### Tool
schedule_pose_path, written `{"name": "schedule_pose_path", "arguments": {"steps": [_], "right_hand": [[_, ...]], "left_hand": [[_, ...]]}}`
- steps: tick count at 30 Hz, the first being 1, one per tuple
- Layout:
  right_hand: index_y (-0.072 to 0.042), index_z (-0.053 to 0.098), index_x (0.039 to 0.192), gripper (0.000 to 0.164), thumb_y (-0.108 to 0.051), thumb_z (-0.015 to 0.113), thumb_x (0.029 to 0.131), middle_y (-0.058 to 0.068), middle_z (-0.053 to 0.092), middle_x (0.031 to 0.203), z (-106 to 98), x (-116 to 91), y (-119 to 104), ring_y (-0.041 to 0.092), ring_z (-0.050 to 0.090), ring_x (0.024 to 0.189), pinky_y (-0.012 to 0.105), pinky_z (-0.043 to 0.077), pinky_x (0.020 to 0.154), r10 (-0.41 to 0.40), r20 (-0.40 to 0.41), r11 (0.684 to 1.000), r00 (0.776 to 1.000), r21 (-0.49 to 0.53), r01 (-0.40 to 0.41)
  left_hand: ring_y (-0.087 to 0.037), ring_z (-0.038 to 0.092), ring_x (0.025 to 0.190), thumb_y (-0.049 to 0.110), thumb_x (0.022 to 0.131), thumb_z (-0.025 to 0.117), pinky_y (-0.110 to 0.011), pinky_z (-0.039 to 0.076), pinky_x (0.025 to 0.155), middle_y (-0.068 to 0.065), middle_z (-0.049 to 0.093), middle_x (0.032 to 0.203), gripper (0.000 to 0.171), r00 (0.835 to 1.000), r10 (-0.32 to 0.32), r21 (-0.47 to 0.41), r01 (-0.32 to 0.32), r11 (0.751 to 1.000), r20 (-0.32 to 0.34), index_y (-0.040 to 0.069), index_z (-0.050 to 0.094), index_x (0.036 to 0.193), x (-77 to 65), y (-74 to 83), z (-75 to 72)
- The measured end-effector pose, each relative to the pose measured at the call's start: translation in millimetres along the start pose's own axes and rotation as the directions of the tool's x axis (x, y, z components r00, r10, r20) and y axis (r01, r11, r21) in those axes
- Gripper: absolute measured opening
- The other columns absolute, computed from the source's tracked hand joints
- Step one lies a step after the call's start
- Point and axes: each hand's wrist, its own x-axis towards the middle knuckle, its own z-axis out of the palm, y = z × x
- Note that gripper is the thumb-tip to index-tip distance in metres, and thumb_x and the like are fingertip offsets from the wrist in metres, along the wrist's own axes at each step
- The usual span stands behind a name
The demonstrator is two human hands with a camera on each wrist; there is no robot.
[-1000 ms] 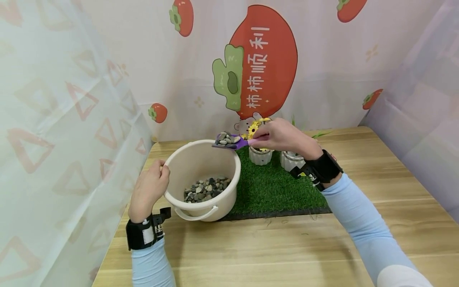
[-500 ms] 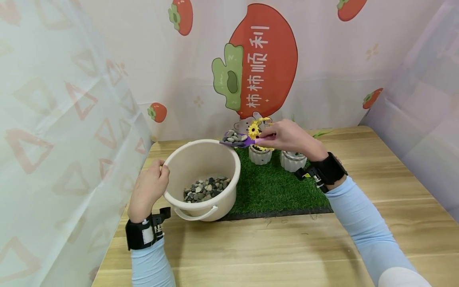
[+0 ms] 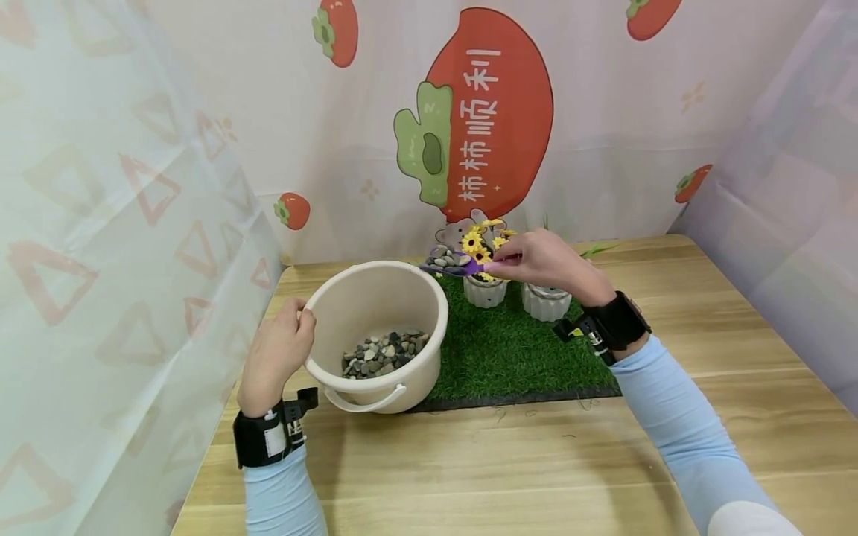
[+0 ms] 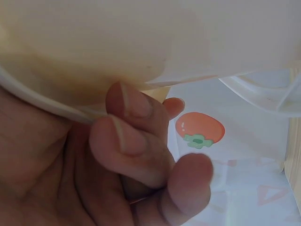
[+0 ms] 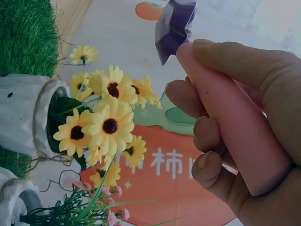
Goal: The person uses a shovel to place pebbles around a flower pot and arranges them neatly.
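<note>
My right hand grips the pink handle of a small garden trowel with a purple blade. Grey pebbles are heaped on the blade, whose tip overlaps the far right rim of the bucket in the head view. With curled fingers, my left hand holds the left rim of the cream bucket. More pebbles cover the bucket's bottom. Just behind the trowel stands a white pot with yellow flowers.
A second white pot, with small pink flowers and grass blades, stands to the right. Both pots are on a green turf mat beside the bucket. A printed curtain hangs behind the wooden table.
My right hand has carried the loaded trowel to the right, from over the bucket's rim toward the yellow flowers. The left hand and bucket have stayed put.
</note>
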Motion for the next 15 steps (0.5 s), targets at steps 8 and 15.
{"name": "schedule_pose_path", "arguments": {"steps": [8, 15], "right_hand": [[-0.02, 0.073, 0.092, 0.018, -0.034, 0.062, 0.096, -0.004, 0.062, 0.077, 7, -5, 4, 0.011, 0.051, 0.069, 0.031, 0.042, 0.07, 0.04, -0.003, 0.999, 0.999, -0.016, -0.04], [-0.018, 0.074, 0.106, 0.022, -0.034, 0.061, 0.097, -0.002, 0.071, 0.093, 22, -16, 11, 0.01, 0.062, 0.081, 0.03, 0.049, 0.079, 0.107, -0.011, 0.991, 0.994, 0.077, -0.105]], "left_hand": [[-0.027, 0.063, 0.072, 0.03, 0.104, 0.022, -0.031, 0.042, 0.056, -0.023, 0.068, 0.105, 0.051, 1.0, -0.004, 0.0, 0.004, 1.0, 0.002, -0.001, 0.048, 0.135, -0.2, -0.2, -0.4], [-0.027, 0.063, 0.074, 0.03, 0.104, 0.023, -0.031, 0.042, 0.056, -0.023, 0.068, 0.105, 0.051, 1.0, -0.005, 0.0, 0.005, 1.0, 0.002, -0.001, 0.048, 0.136, -0.6, 0.2, -0.6]]}}
